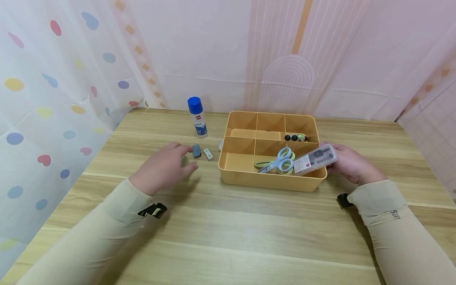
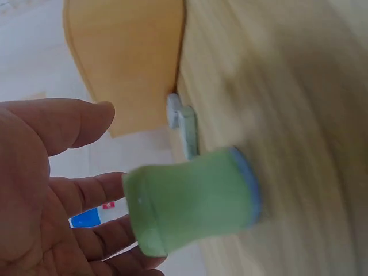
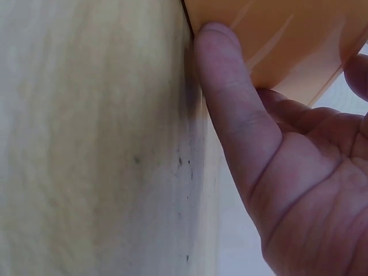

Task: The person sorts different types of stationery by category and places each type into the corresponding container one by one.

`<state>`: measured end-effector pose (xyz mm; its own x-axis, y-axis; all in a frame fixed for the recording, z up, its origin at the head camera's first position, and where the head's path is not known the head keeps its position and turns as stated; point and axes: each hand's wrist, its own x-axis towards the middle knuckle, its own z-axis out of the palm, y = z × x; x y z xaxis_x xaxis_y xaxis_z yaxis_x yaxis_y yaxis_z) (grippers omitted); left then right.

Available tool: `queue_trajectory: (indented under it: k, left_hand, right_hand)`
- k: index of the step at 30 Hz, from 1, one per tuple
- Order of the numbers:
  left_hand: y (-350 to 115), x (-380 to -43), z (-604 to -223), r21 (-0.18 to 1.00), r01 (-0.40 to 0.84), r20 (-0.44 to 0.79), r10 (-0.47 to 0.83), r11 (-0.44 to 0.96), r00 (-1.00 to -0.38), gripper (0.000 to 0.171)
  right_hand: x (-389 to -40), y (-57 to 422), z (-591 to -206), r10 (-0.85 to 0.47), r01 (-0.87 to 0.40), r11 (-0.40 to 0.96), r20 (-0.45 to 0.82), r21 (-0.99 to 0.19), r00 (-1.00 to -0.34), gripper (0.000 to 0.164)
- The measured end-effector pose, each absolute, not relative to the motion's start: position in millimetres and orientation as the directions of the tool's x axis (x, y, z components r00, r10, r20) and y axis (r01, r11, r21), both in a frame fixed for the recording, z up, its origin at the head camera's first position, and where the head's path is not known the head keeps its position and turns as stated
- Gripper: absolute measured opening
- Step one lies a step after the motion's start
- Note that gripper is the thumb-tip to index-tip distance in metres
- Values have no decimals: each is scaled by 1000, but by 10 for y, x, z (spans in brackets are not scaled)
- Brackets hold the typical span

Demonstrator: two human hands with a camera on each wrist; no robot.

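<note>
My left hand [image 1: 160, 168] is at the table's left side, thumb and fingers spread. Beside its fingers is a small green block with a blue base [image 2: 190, 198], mostly hidden by the hand in the head view; whether they touch, I cannot tell. Just beyond the fingertips lie a blue-grey eraser [image 1: 196, 151] and a pale green-white eraser [image 1: 208, 154]. My right hand [image 1: 350, 162] rests against the right end of a yellow divided box [image 1: 270, 182], its thumb [image 3: 230, 86] along the wall near the tabletop.
Inside the box are blue scissors [image 1: 279, 161], a clear compass case [image 1: 315, 159] leaning over the right rim, and several dark-ended cylinders [image 1: 295, 137]. A glue stick with a blue cap [image 1: 197, 118] stands behind the erasers. Another pale piece [image 1: 220, 145] touches the box's left side.
</note>
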<state>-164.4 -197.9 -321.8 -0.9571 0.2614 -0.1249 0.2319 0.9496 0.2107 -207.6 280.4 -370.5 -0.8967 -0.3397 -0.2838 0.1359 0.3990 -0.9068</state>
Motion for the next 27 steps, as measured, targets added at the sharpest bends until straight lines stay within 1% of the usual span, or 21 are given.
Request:
queue_trajectory:
  k: [12,18,27]
  left_hand:
    - [-2100,-1603,-3336,230,210,-154,249,950,-956,64]
    - [-2107,-1610,-3368,226,213,-149,250,951,-957,64]
    - [-2114,-1620,-3401,241,204,-155,245,949,-957,64]
  right_hand:
    - [-2070,2800,-3699,-343,138,392,-284,-909,-896,67]
    - [-2069,2803,-3706,-342,139,381,-279,-914,-898,64]
    - [-2071,2797,-3697,-346,130,399,-280,-908,-895,67]
